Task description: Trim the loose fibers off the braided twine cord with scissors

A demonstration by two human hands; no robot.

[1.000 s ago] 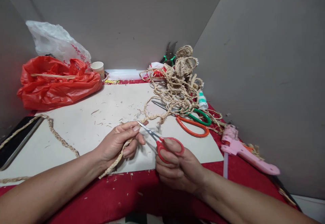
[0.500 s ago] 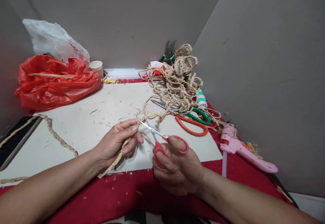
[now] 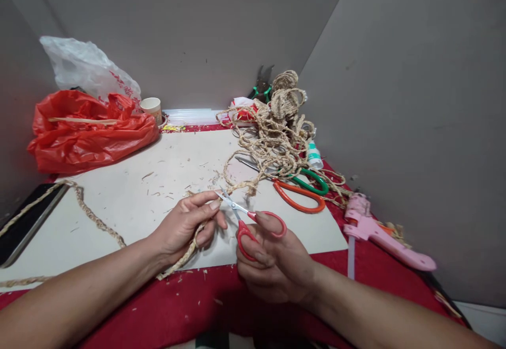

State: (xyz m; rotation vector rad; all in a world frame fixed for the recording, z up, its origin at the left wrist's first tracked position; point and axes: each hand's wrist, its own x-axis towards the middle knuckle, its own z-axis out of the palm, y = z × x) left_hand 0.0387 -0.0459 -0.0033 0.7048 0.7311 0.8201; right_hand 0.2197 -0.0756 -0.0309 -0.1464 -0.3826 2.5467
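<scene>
A pale braided straw cord [image 3: 185, 257] passes through my left hand [image 3: 190, 222], pinched between thumb and forefinger, its lower part hanging over the near edge of the white board. My right hand [image 3: 272, 259] has thumb and fingers in the red loops of small scissors [image 3: 240, 209]. The scissor blades are slightly apart and lie right at the cord beside my left fingertips. Beyond them the cord runs toward a tangled heap of braided cord [image 3: 276, 133]. Whether the blades touch the cord I cannot tell.
Larger scissors [image 3: 298, 204] with orange and green handles lie by the heap. A pink glue gun [image 3: 379, 233] is at right. A red plastic bag [image 3: 95, 138], paper cup [image 3: 152, 109] and dark phone-like slab [image 3: 29, 228] stand left. Straw scraps litter the white board [image 3: 158, 170].
The scissors have shifted slightly left and their blades have closed somewhat at the cord. My left hand keeps its pinch. The whole view has moved slightly.
</scene>
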